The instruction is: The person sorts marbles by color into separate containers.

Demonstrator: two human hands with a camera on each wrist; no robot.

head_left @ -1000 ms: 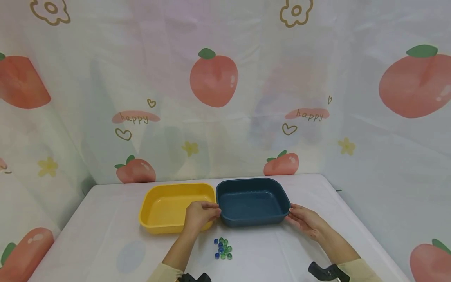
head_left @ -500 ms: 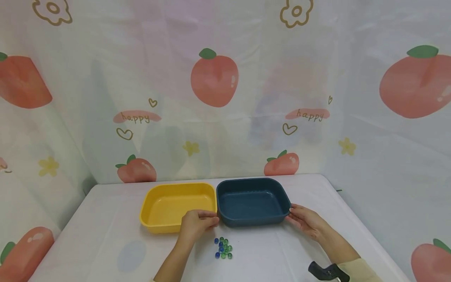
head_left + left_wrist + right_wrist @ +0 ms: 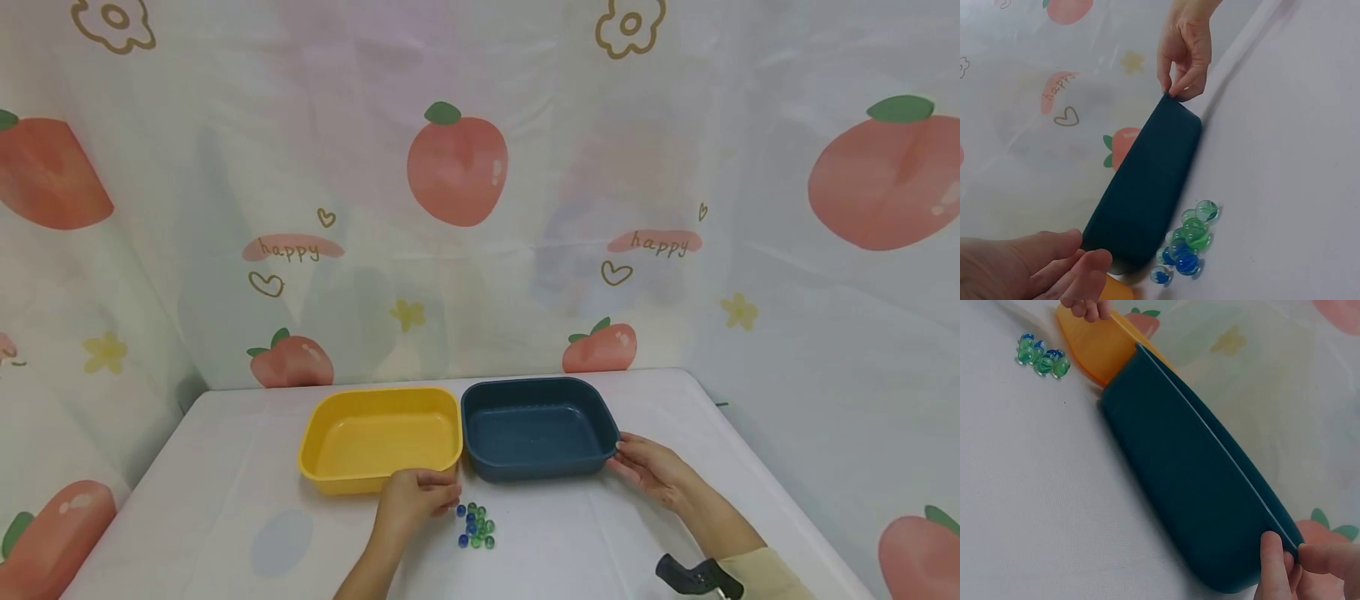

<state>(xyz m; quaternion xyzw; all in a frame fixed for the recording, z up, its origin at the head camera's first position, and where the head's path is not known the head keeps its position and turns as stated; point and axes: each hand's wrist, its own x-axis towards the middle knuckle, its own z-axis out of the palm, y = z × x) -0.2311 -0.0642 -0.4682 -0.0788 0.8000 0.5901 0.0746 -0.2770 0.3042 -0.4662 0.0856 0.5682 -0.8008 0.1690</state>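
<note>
A dark blue rectangular bin (image 3: 540, 442) stands on the white table beside a yellow bin (image 3: 378, 450). My right hand (image 3: 652, 468) pinches the blue bin's right front rim between thumb and fingers, as the right wrist view also shows. My left hand (image 3: 412, 504) hovers in front of the yellow bin's near right corner, fingers loosely bent and holding nothing. Close to its fingertips lies a small cluster of blue and green glass marbles (image 3: 477, 527). Seen from the left wrist, those marbles (image 3: 1186, 240) sit on the cloth just in front of the blue bin.
A white cloth covers the table (image 3: 555, 542), whose right edge slopes away beyond my right arm. Behind the bins hangs a curtain (image 3: 517, 292) printed with peaches. A black wrist strap piece (image 3: 699, 577) shows at my right sleeve.
My left hand has left the blue bin's left front corner and come down and slightly left, nearer the marbles. The right hand keeps its place on the blue bin.
</note>
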